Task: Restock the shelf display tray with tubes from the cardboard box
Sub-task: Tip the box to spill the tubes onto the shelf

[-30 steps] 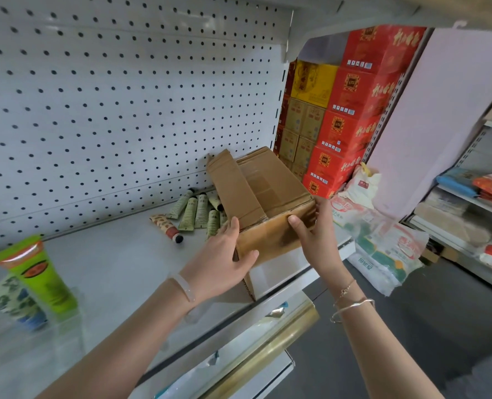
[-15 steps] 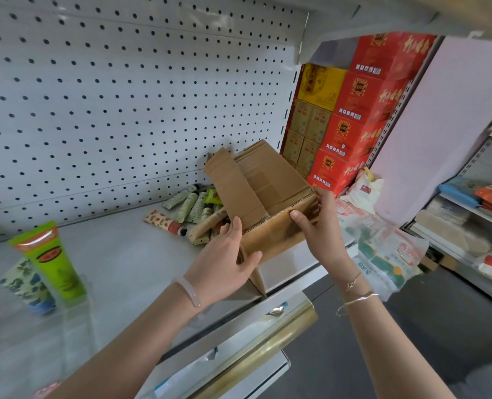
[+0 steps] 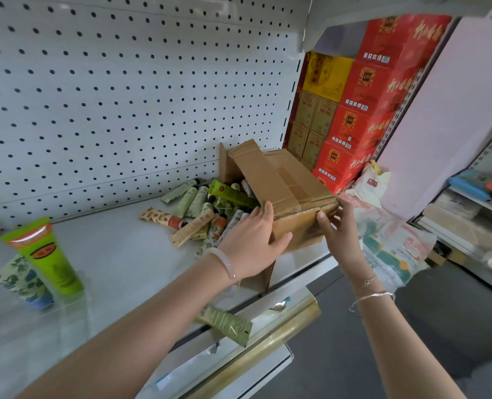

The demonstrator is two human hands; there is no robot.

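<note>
Lower centre, nearest: one olive tube poking past the shelf's front lip, just above the gold rail. Looks loose, possibly slipping off.

Lower left: one clear display tray, blurred, holding two upright tubes, a bright green tube and a patterned tube just beside it.

Centre: left hand clasping the near left corner of the cardboard box, thumb across the front face, fingers laid up the side. Right hand clamped on the near right corner, thumb on the front face, other fingers hidden round the side. One box only, tilted, open mouth down toward the left, flaps splayed.

Just beyond the left hand: spilled tubes heaped on the shelf, overlapping; at least a dozen, exact count not readable.

Judged step: emptying the box onto the shelf, no stocking of the tray yet. Next move calls for setting the box aside, catching the stray tube, then standing tubes from the heap in the tray, well apart at the left.

Farther back: white pegboard. Upper right: several stacked red cartons, with yellow cartons beside them. Right of centre: plastic bags.
</note>
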